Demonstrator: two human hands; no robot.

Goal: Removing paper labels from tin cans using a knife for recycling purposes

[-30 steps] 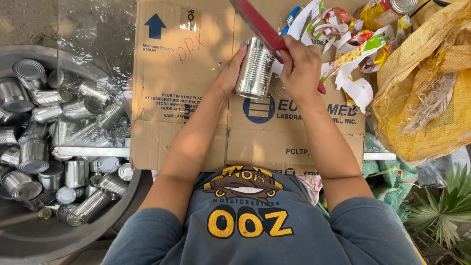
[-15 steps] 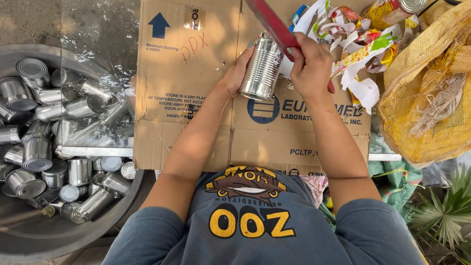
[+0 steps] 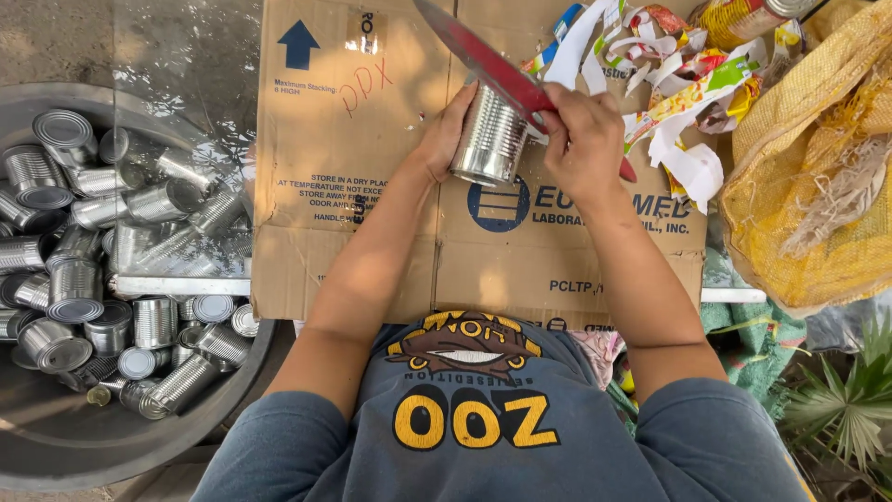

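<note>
One bare tin can point(image 3: 490, 139) in left hand point(image 3: 444, 135), one knife point(image 3: 483, 63) in right hand point(image 3: 583, 139).

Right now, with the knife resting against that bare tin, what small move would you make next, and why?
Probably set the tin down with the other stripped ones in the basin. The left hand holds it over the cardboard; it looks bare, and torn labels lie beside it. The right hand holds the knife against its top, so one last scrape may come first.

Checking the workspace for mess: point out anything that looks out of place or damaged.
Torn paper labels lie strewn across the flattened cardboard box beside the right hand. Bare tin cans lie jumbled in the metal basin.
</note>
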